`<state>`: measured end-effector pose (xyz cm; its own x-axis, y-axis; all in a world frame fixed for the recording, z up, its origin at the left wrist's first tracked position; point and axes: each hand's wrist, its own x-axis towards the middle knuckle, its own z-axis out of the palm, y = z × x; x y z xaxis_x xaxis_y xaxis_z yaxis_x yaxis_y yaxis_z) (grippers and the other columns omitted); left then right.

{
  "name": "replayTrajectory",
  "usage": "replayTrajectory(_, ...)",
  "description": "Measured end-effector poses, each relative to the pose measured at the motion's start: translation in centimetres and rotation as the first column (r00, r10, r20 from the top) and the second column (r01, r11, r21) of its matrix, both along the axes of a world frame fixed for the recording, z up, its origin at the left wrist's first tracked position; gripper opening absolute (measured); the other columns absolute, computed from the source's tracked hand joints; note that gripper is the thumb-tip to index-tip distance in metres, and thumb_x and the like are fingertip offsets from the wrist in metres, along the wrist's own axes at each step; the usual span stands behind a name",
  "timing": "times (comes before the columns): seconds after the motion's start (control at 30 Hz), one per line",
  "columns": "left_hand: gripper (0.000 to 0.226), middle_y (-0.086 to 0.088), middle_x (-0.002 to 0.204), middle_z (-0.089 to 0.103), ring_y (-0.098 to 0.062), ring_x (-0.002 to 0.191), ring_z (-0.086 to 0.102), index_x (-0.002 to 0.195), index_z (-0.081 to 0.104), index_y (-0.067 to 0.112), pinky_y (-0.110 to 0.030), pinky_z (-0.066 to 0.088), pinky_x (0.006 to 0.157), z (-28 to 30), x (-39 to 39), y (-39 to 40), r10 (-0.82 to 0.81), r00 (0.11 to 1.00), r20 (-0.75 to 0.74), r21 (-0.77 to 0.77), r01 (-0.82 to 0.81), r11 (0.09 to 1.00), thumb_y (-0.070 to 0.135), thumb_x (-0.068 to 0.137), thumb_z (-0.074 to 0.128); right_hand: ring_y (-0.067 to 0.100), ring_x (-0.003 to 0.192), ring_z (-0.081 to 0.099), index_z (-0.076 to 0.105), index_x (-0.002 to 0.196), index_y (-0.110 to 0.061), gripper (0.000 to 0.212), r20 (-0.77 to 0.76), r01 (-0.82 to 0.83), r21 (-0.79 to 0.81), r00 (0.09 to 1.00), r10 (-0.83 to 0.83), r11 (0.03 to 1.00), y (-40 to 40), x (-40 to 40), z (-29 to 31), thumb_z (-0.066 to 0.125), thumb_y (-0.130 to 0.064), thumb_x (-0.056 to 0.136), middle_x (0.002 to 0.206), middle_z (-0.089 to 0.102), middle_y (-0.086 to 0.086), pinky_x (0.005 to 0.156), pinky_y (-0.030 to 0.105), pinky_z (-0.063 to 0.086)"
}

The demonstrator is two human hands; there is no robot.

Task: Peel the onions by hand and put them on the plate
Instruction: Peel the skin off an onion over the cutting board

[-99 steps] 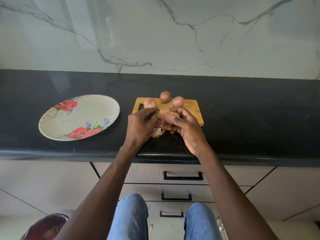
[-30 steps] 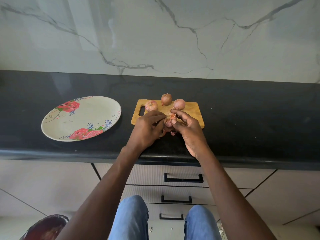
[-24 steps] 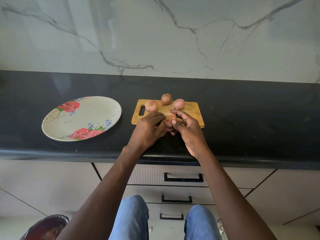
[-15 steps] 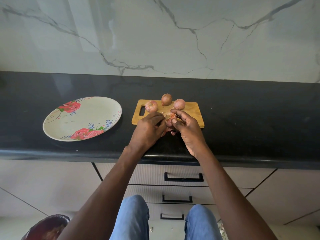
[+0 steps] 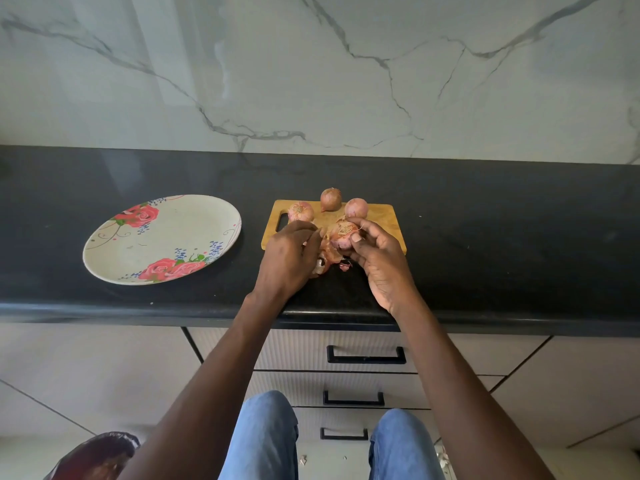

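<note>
Both hands work over the near edge of the wooden cutting board (image 5: 381, 216), seen from the head camera. Right hand (image 5: 379, 261): thumb and fingers curled round the held onion (image 5: 341, 233), root end facing up, just above the board's front edge. Left hand (image 5: 289, 258): fingers bent toward the same onion; whether they pinch skin cannot be told. Loose onion skins (image 5: 329, 256) lie between the two hands, at the board's front edge and on the dark desk (image 5: 502, 244). Three further onions stand along the board's far edge: left onion (image 5: 300, 211) beside the handle slot, middle onion (image 5: 330, 199) at the rear edge, right onion (image 5: 356, 207) just behind the held one. Floral plate (image 5: 114, 251): on the desk to the left of the board, apart from it, with a strip of bare desk between, its bowl holding no onion. Open desk surface extends to the right of the board and behind it up to the marble wall (image 5: 311, 81). Drawer fronts (image 5: 365, 355) sit below the desk's front edge.
</note>
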<state>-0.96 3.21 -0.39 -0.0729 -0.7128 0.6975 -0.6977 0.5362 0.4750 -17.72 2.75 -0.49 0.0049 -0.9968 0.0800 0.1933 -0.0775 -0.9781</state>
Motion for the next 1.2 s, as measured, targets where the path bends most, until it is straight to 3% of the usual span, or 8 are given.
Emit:
replayTrajectory(0.07, 0.021, -0.011, 0.120, 0.067, -0.020, 0.105, 0.064, 0.114, 0.072, 0.001, -0.031, 0.056, 0.085, 0.01, 0.14, -0.04, -0.045, 0.999, 0.004, -0.008, 0.045, 0.999, 0.008, 0.098, 0.061, 0.022, 0.117, 0.067, 0.064, 0.128, -0.017, 0.030, -0.002, 0.003, -0.004, 1.000, -0.003, 1.000, 0.05, -0.01, 0.08, 0.056, -0.005, 0.101, 0.125, 0.069, 0.009, 0.103, 0.044, 0.053)
replayTrajectory(0.13, 0.028, -0.008, 0.127, 0.063, -0.017, 0.104, 0.063, 0.124, 0.069, 0.005, -0.029, 0.057, 0.082, 0.02, 0.27, 0.05, -0.130, 0.991, 0.019, 0.020, 0.130, 0.991, 0.011, 0.097, 0.064, 0.022, 0.116, 0.067, 0.065, 0.126, -0.019, 0.029, 0.001, -0.005, -0.008, 1.000, 0.005, 1.000, 0.16, -0.03, 0.20, 0.057, -0.006, 0.101, 0.123, 0.070, 0.009, 0.103, 0.044, 0.053)
replayTrajectory(0.23, 0.031, -0.007, 0.122, 0.066, -0.010, 0.095, 0.062, 0.121, 0.070, 0.006, -0.023, 0.057, 0.077, 0.34, 0.25, 0.20, -0.181, 0.982, 0.044, 0.065, 0.178, 0.982, 0.022, 0.095, 0.068, 0.023, 0.113, 0.069, 0.066, 0.120, -0.023, 0.027, 0.005, -0.022, -0.015, 1.000, 0.022, 1.000, 0.36, 0.04, 0.36, 0.057, -0.006, 0.101, 0.122, 0.071, 0.009, 0.102, 0.042, 0.054)
replayTrajectory(0.37, 0.024, -0.008, 0.114, 0.070, -0.011, 0.096, 0.063, 0.115, 0.074, 0.003, -0.006, 0.048, 0.078, 0.44, 0.41, 0.03, -0.183, 0.983, -0.019, 0.055, 0.184, 0.981, 0.011, 0.093, 0.070, 0.024, 0.114, 0.068, 0.066, 0.117, -0.023, 0.026, 0.010, -0.039, -0.009, 0.999, 0.039, 0.999, 0.44, 0.00, 0.38, 0.057, -0.005, 0.101, 0.123, 0.070, 0.013, 0.099, 0.039, 0.056)
replayTrajectory(0.57, 0.017, -0.008, 0.107, 0.072, -0.012, 0.096, 0.066, 0.108, 0.077, 0.003, -0.010, 0.051, 0.080, 0.31, 0.57, -0.24, -0.191, 0.982, -0.016, 0.028, 0.191, 0.981, 0.008, 0.092, 0.071, 0.025, 0.116, 0.067, 0.064, 0.128, -0.015, 0.029, -0.027, -0.027, -0.010, 0.999, 0.027, 1.000, 0.06, 0.00, -0.04, 0.060, -0.010, 0.100, 0.125, 0.069, 0.012, 0.102, 0.045, 0.054)
replayTrajectory(0.8, 0.015, -0.013, 0.102, 0.070, -0.013, 0.090, 0.064, 0.102, 0.076, -0.004, -0.005, 0.047, 0.078, 0.01, 0.35, 0.03, -0.189, 0.981, 0.043, 0.016, 0.189, 0.982, 0.002, 0.092, 0.068, 0.028, 0.117, 0.067, 0.064, 0.131, -0.011, 0.031, -0.077, -0.017, -0.035, 0.997, 0.014, 0.999, 0.00, 0.05, -0.33, 0.060, -0.011, 0.100, 0.121, 0.071, 0.011, 0.104, 0.052, 0.052)
replayTrajectory(1.03, 0.014, -0.015, 0.103, 0.070, -0.021, 0.090, 0.066, 0.102, 0.075, -0.005, -0.015, 0.049, 0.079, 0.11, 0.14, 0.27, -0.147, 0.988, 0.055, 0.020, 0.146, 0.989, 0.001, 0.092, 0.068, 0.030, 0.115, 0.068, 0.065, 0.127, -0.013, 0.027, -0.088, -0.031, -0.029, 0.996, 0.028, 0.999, 0.23, 0.05, -0.15, 0.058, -0.009, 0.101, 0.121, 0.071, 0.010, 0.100, 0.052, 0.054)
replayTrajectory(1.2, 0.012, -0.014, 0.103, 0.071, -0.022, 0.089, 0.067, 0.098, 0.075, -0.005, -0.018, 0.051, 0.078, 0.03, 0.02, 0.23, -0.113, 0.993, 0.043, 0.030, 0.112, 0.993, 0.002, 0.092, 0.068, 0.027, 0.112, 0.070, 0.062, 0.129, -0.011, 0.028, -0.049, -0.049, -0.014, 0.998, 0.049, 0.999, 0.16, 0.05, 0.10, 0.052, -0.005, 0.103, 0.125, 0.069, 0.013, 0.098, 0.044, 0.056)
